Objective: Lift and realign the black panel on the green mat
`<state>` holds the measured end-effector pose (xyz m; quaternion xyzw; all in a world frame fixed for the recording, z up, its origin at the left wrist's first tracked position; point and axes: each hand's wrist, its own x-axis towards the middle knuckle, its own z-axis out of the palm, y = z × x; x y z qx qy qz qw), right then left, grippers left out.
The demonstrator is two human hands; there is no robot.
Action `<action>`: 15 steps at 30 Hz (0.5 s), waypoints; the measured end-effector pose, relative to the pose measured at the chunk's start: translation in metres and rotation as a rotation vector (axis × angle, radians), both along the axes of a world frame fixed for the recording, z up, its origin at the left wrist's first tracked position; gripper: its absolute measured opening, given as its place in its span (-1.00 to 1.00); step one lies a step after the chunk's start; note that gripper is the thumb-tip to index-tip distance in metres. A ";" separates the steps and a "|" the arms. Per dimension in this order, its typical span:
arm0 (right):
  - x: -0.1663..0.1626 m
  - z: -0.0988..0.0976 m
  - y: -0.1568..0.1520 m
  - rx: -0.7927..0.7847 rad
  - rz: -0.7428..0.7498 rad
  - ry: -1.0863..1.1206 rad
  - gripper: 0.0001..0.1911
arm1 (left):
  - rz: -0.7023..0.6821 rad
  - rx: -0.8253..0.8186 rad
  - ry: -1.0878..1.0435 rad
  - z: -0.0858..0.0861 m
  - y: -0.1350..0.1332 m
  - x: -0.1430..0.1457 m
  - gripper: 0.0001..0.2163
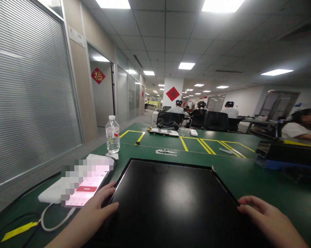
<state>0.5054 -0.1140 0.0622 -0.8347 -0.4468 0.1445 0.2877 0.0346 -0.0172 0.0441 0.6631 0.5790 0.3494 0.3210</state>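
A flat black screen panel (168, 199) with a thin dark frame lies face up before me, and a ceiling light reflects in it. At its left edge my left hand (101, 203) grips the panel, thumb over the glossy face and fingers along the side. My right hand (259, 210) pinches the right edge between thumb and curled fingers. A small pale tab sticks up at the far right corner. Left of the panel, close to my left hand, a phone (87, 187) with a lit pink screen rests beside a white block-like object (49, 193), partly blurred out.
A water bottle (112, 134) stands at the left on the green tabletop (137, 146). Paper scraps (166, 152), a black open case (163, 132) and yellow tape lines lie beyond the panel. Black trays (284, 155) are stacked at right. Several people sit further back.
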 end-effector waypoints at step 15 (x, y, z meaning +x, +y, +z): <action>-0.006 0.003 -0.002 0.007 -0.003 -0.080 -0.60 | -0.115 0.118 0.157 0.012 -0.013 -0.001 -0.60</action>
